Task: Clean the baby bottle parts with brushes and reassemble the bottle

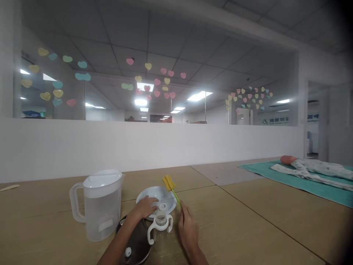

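Observation:
My right hand is closed round the green handle of a bottle brush with a yellow sponge head, raised over the right rim of a white bowl. My left hand reaches over the bowl's left side, fingers stretched out and apart; whether the fingertips touch anything inside cannot be made out. In front of the bowl, between my hands, an uncapped clear baby bottle with two white handles stands upright. A small white ring-shaped part shows just behind the bottle's neck.
A lidded, translucent pitcher stands left of the bowl. Under my left forearm lies a dark round pan with a small white part. At the right, a doll in patterned clothes rests on a teal towel. A white wall runs behind.

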A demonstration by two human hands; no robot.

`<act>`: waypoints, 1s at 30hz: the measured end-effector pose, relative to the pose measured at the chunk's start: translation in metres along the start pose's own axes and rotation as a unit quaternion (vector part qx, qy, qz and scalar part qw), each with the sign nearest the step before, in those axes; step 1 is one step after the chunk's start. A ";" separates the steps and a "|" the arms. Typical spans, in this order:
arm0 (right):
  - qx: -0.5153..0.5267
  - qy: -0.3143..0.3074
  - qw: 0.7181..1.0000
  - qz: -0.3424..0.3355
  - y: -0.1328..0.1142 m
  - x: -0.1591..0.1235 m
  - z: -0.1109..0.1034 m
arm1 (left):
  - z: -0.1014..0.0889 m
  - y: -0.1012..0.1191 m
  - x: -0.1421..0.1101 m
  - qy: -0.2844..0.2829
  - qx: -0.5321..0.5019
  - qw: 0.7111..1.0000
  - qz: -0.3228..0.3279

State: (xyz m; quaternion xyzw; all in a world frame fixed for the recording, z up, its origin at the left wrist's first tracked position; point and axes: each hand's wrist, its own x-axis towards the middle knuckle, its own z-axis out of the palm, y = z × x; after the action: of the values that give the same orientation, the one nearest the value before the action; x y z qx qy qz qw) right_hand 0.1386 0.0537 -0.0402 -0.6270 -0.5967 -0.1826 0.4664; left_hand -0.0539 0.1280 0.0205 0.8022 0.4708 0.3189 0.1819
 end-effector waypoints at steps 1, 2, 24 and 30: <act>0.009 0.001 1.000 0.002 0.000 0.000 -0.001 | -0.006 0.003 0.000 -0.010 0.041 0.999 0.003; 0.020 0.004 1.000 0.001 -0.001 0.000 -0.002 | -0.013 0.006 0.000 -0.014 0.071 0.997 0.004; 0.133 0.209 0.959 -0.138 -0.004 -0.001 -0.018 | -0.075 0.066 -0.019 -0.022 -0.058 0.984 0.170; 0.079 0.162 0.971 -0.156 -0.004 -0.003 -0.016 | -0.087 0.062 -0.021 0.050 0.145 0.987 0.049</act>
State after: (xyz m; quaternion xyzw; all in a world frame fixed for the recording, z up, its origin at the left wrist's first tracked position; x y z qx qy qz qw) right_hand 0.1391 0.0390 -0.0329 -0.4495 -0.6162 -0.3043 0.5706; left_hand -0.0809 0.0782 0.1134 0.8252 0.4809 0.2954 0.0237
